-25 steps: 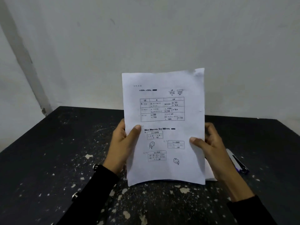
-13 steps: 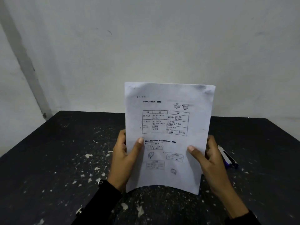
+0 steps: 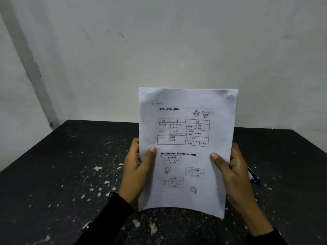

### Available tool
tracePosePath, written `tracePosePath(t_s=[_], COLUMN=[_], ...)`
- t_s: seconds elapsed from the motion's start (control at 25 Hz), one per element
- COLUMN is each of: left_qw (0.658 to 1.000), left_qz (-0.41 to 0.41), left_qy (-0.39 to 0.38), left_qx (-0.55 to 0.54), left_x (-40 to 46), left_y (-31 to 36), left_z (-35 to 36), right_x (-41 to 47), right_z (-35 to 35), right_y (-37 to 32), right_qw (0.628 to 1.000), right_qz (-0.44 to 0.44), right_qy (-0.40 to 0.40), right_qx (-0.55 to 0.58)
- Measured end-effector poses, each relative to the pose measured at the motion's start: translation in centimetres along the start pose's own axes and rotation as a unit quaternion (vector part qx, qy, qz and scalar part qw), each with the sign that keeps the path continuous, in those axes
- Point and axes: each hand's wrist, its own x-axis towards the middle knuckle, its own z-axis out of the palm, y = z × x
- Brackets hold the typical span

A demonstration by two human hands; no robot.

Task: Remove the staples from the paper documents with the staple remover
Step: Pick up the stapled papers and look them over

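Pinching the upright, crumple-cornered printed paper document (image 3: 187, 131): left hand (image 3: 136, 172), right hand (image 3: 235, 175).

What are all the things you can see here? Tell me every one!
paper document: one, white with black print, held upright over the table
tool: one, blue and white, on the table, mostly hidden behind the right hand; too hidden to identify
table: one, black with pale flecks, in front of the wall
wall: one, whitish, behind the table
sleeves: two, black, bottom
left hand: grips the paper's left edge
right hand: grips its right edge
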Motion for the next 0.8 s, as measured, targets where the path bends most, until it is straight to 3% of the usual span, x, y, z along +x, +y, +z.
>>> tracePosePath(t_s=[0.12,0.24,0.48,0.68,0.8], left_qw=[0.997,0.990,0.985,0.984,0.985], left_qz=[-0.053,-0.115,-0.163,-0.171,-0.168], left_qy=[-0.041,-0.071,-0.045,-0.041,-0.032], left_qx=[-0.024,-0.048,-0.033,0.009,0.014], left_x=[0.5,1.8,5.1,4.5,4.0], left_y=[0.1,-0.1,-2.6,-6.4,-8.6], left_z=[-0.5,-0.7,0.6,2.2,2.2], right_x=[0.1,-0.2,-1.7,-2.3,-1.8], right_z=[-0.8,-1.5,-2.3,-2.8,-3.6], right_y=[-0.3,0.1,2.2,4.5,5.5], right_qw=[0.998,0.986,0.961,0.953,0.953], right_qz=[0.037,0.131,0.241,0.293,0.277], right_qy=[-0.003,-0.016,-0.058,-0.054,-0.047], right_qx=[0.047,0.105,0.122,0.052,-0.113])
